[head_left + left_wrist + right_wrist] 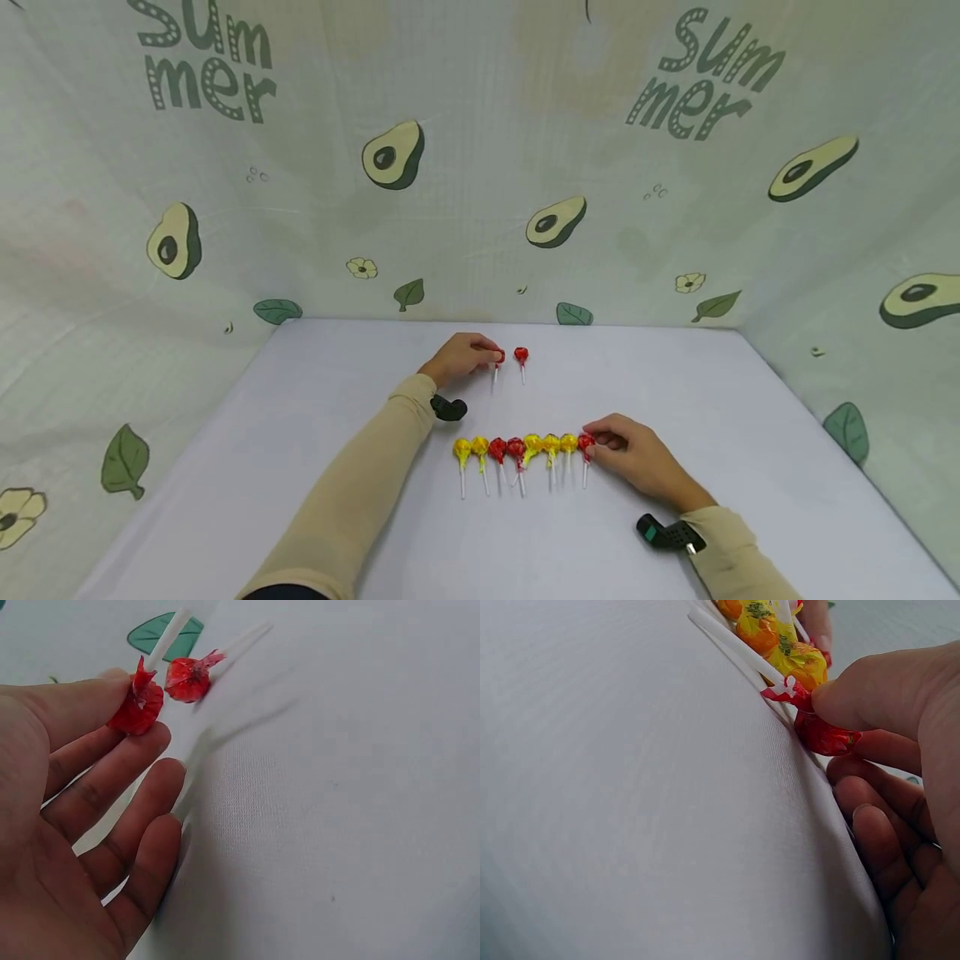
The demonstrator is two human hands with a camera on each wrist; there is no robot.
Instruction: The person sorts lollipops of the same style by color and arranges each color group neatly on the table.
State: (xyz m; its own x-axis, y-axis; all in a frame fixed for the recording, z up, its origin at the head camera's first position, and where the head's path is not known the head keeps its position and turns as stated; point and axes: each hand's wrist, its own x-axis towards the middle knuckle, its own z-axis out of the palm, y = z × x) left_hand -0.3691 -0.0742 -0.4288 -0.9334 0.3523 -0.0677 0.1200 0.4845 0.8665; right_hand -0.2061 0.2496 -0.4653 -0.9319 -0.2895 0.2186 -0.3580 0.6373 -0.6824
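Red pops (521,355) x5 | 1 ea pinched LH (462,357), RH (637,454) | yel pops (551,443) x5

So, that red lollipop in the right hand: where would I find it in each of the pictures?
Head: red lollipop at the row's right-hand end, right of and below the picture's centre, held by the right hand.
Left wrist: not in it; the left hand holds another red lollipop.
Right wrist: above and right of centre, at the thumb.
Shared landmark: the white tabletop, visible in all three.
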